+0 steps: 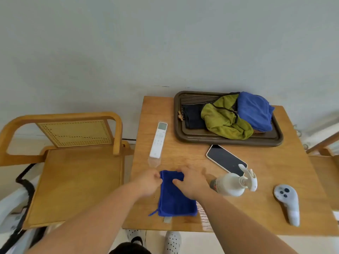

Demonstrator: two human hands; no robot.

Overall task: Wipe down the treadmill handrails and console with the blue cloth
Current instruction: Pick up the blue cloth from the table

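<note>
Left hand (149,182) and right hand (191,182) both pinch the cloth's (175,200) far edge on the desk (256,213), so a hasty lift could knock the bottle (229,184) just beside the right wrist.

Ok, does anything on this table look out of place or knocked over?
The spray bottle seems to lie on its side beside the right hand, nozzle by the corner of the phone; no spill shows. A green cloth and blue fabric sit heaped on the tray.
</note>
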